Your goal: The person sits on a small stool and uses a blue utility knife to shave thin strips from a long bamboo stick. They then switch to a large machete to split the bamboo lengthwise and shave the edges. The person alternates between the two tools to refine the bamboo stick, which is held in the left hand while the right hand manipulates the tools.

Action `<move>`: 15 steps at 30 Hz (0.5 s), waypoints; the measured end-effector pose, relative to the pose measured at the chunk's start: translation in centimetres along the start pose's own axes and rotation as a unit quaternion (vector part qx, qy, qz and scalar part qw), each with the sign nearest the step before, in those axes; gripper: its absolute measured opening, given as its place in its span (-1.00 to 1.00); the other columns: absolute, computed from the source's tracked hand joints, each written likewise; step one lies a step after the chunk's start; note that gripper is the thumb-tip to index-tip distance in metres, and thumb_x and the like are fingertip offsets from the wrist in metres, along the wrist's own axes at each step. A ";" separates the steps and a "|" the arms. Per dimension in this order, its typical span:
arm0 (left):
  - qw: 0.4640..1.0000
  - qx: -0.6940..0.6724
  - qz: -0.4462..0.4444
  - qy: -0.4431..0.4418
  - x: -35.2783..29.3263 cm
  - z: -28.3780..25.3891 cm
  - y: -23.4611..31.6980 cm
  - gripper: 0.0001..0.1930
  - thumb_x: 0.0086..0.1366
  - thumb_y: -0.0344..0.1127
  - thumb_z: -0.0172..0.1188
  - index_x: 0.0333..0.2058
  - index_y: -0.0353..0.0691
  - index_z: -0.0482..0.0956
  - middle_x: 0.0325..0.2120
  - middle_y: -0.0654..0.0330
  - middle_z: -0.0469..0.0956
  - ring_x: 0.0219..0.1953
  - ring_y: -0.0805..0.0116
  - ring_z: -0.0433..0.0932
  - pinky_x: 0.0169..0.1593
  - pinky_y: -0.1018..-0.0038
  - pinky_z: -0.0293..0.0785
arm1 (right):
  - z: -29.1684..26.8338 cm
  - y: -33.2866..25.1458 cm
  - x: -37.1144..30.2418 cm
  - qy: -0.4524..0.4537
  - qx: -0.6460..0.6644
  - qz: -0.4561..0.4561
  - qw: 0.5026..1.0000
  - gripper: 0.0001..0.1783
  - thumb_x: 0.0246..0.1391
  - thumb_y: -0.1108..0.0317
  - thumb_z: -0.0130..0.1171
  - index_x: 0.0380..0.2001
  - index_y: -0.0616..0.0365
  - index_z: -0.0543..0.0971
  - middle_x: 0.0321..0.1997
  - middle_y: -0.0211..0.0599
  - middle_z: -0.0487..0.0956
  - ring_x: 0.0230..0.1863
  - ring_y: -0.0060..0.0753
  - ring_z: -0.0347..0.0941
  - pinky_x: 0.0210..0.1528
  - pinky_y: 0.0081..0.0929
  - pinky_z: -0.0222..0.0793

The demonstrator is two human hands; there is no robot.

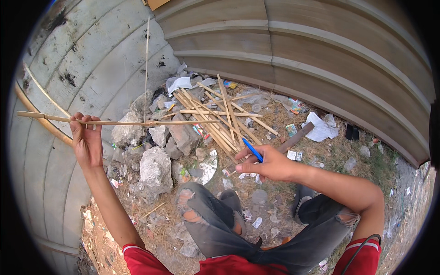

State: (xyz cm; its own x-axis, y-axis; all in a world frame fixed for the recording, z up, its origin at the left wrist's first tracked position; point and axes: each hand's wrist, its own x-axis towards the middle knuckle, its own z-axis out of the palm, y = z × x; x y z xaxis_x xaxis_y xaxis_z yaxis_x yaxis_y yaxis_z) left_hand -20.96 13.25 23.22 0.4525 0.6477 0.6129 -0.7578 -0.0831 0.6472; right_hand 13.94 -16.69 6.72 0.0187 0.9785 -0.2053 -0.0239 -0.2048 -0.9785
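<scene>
My left hand (86, 143) is raised at the left, its thumb and fingers closed on a long thin wooden strip (183, 122). The strip lies nearly level across my view, and its right end passes in front of a pile of sticks. A joint or knot shows near its middle. In front of my knees, my right hand (275, 165) grips a blue pen (252, 150) that points up and to the left. Below the strip's right end, the pile of pale wooden sticks (233, 114) lies crisscrossed on the ground.
Rocks (156, 169) are heaped at the left. A thin stick (146, 68) stands upright by the grey wall (110, 59), and a curved pole (43, 120) leans there. A ribbed metal sheet (321, 55) borders the back. A dark plank (295, 137), white scraps (322, 128) and litter cover dry grass.
</scene>
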 end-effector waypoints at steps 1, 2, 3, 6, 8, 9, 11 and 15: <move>0.998 -0.049 -0.014 -0.030 -1.8 2.9 -2.6 -0.84 0.48 -0.33 0.05 -0.05 -0.15 0.52 -0.12 0.31 0.49 -0.13 0.42 0.47 0.21 0.23 0.35 | 0.5 -0.1 0.3 -0.010 0.026 0.020 0.999 -0.40 0.18 -0.04 0.31 0.06 0.23 0.53 -0.17 -0.26 0.68 -0.47 -0.68 0.42 -0.37 -0.60 0.38; 0.996 -0.087 -0.012 -0.015 -3.2 5.4 -5.3 -0.85 0.47 -0.33 0.05 -0.05 -0.13 0.53 -0.15 0.32 0.47 -0.18 0.44 0.45 0.19 0.25 0.35 | 0.5 -0.2 0.6 -0.040 0.082 0.046 0.995 -0.31 0.18 -0.12 0.26 0.12 0.25 0.47 -0.11 -0.22 0.66 -0.54 -0.71 0.33 -0.39 -0.61 0.35; 0.992 -0.127 -0.011 0.001 -4.3 7.3 -7.9 -0.85 0.47 -0.33 0.06 -0.05 -0.10 0.54 -0.18 0.34 0.46 -0.22 0.47 0.42 0.17 0.26 0.34 | 0.2 -0.2 1.0 -0.070 0.137 0.075 0.985 -0.22 0.18 -0.21 0.21 0.18 0.26 0.41 -0.05 -0.17 0.65 -0.60 -0.75 0.24 -0.42 -0.62 0.32; 0.982 -0.183 0.040 0.001 -5.5 10.1 -12.7 -0.87 0.45 -0.31 0.09 -0.11 -0.14 0.54 -0.22 0.33 0.43 -0.24 0.47 0.42 0.17 0.24 0.31 | 0.5 0.9 2.5 -0.084 0.254 0.075 0.961 0.00 0.17 -0.42 0.04 0.31 0.28 0.25 0.08 -0.07 0.59 -0.71 -0.80 0.04 -0.51 -0.64 0.29; 0.976 -0.205 0.070 0.006 -5.9 10.6 -15.1 -0.88 0.43 -0.30 0.11 -0.12 -0.11 0.54 -0.23 0.34 0.44 -0.25 0.47 0.42 0.18 0.23 0.31 | 0.6 1.1 3.2 -0.052 0.316 0.044 0.946 0.15 0.11 -0.54 -0.03 0.38 0.29 0.13 0.17 -0.03 0.52 -0.74 -0.80 -0.01 -0.52 -0.62 0.29; 0.975 -0.204 0.084 0.005 -6.2 11.4 -16.6 -0.89 0.43 -0.29 0.12 -0.12 -0.07 0.54 -0.24 0.35 0.44 -0.26 0.47 0.41 0.18 0.22 0.31 | 0.1 0.9 3.1 -0.029 0.334 0.025 0.942 0.16 0.11 -0.54 -0.03 0.39 0.30 0.12 0.18 -0.03 0.52 -0.74 -0.79 -0.01 -0.50 -0.61 0.29; 0.975 -0.190 0.111 0.006 -8.1 12.6 -18.4 -0.90 0.42 -0.27 0.15 -0.12 0.02 0.53 -0.26 0.37 0.43 -0.28 0.48 0.40 0.19 0.21 0.32 | -0.8 0.2 3.3 0.006 0.375 -0.014 0.927 0.18 0.10 -0.54 -0.02 0.40 0.31 0.10 0.18 -0.04 0.51 -0.74 -0.79 -0.01 -0.48 -0.59 0.29; 0.982 -0.155 0.020 -0.109 -13.2 12.1 -21.6 -0.89 0.31 -0.26 0.29 -0.19 0.06 0.63 0.06 0.26 0.48 0.28 0.25 0.31 0.44 -0.02 0.06 | -3.7 -0.6 3.0 0.122 0.363 -0.026 0.923 -0.04 0.20 -0.40 0.04 0.31 0.24 0.22 0.17 -0.03 0.53 -0.72 -0.79 -0.02 -0.51 -0.65 0.26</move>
State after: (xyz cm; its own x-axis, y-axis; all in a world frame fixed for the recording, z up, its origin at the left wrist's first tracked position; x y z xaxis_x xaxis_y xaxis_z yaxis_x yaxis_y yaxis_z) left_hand -4.94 -2.65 6.63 0.4842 0.4678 0.7394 -0.8681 0.1510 0.4729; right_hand 17.73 -13.73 6.59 0.2612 0.9340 -0.2436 -0.6790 -0.0016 -0.7341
